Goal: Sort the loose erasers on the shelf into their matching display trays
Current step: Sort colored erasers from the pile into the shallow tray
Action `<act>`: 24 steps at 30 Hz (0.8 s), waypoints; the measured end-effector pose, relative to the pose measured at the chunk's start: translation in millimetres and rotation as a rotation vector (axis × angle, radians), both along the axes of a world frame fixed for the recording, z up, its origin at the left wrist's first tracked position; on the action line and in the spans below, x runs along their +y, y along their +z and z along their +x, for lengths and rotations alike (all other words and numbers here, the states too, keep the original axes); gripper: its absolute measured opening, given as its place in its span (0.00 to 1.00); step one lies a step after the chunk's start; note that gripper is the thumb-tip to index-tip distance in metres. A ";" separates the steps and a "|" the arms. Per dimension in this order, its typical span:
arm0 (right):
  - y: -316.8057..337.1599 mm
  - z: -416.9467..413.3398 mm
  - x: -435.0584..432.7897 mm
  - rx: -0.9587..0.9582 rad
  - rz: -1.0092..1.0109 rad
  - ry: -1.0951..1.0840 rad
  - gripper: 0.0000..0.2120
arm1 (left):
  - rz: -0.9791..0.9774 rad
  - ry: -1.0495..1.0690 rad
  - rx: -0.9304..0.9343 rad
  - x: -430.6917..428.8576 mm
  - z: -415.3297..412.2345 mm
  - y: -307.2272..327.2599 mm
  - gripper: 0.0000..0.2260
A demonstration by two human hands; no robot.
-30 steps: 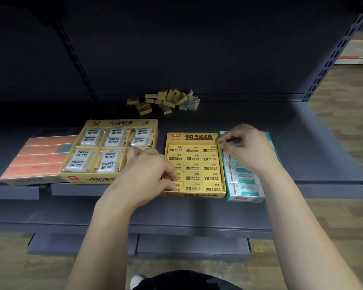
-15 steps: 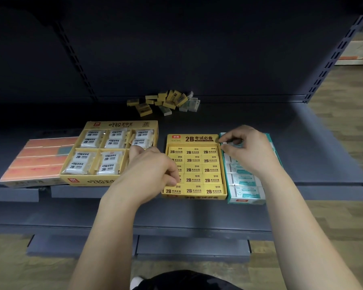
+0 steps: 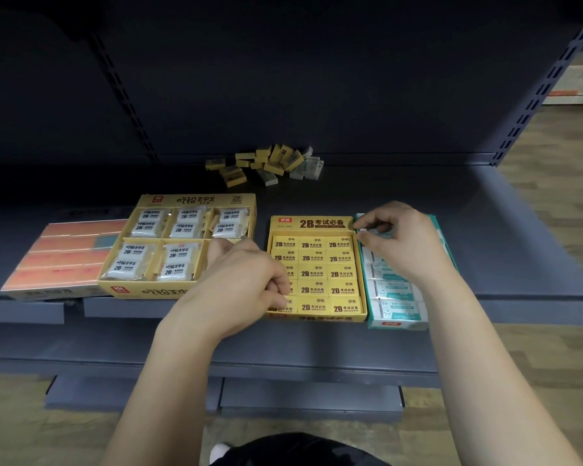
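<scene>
Both hands work at the front edge of the dark shelf (image 3: 492, 230), where four containers stand in a row. The left hand (image 3: 236, 287) lies over the left side of the yellow tray (image 3: 312, 223), which is packed with rows of yellow erasers marked 2B. Its fingers (image 3: 276, 284) are curled tight, with the tips down on the lower left erasers. The hand itself hides whether they grip one.

The right hand (image 3: 401, 243) hangs over the far end of the teal tray (image 3: 398, 320), which stands touching the yellow tray's right side. Its thumb and forefinger are pinched on a white eraser (image 3: 376, 231) at the tray's top corner, and the other fingers are bent above it. More white erasers with teal print fill the tray below the hand.

The loose erasers (image 3: 266, 164) lie in a small heap at the back of the shelf, well apart from the trays. Most are yellow, and a few pale ones sit on the right side of the heap.

To the left of the hands stands a wide tray (image 3: 196, 199) of wrapped white erasers in compartments. An orange box (image 3: 64, 260) lies just beside it at the far left.
</scene>
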State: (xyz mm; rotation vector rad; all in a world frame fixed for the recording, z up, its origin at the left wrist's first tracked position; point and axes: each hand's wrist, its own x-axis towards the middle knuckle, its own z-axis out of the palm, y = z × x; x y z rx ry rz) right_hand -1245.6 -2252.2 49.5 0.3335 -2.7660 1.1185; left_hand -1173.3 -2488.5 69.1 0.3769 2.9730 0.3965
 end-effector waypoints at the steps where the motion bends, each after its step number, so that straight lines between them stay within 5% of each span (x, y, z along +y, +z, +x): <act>1: -0.1 -0.3 -0.3 0.001 0.002 0.000 0.06 | -0.013 -0.017 0.004 0.4 0.7 1.2 0.04; 14: -1.1 -1.0 0.0 0.002 -0.015 0.006 0.06 | 0.066 0.059 -0.055 -2.0 -6.7 -3.1 0.06; 24: -1.5 -1.0 0.4 0.011 -0.024 0.003 0.06 | -0.062 0.078 -0.028 2.8 -12.2 -5.4 0.04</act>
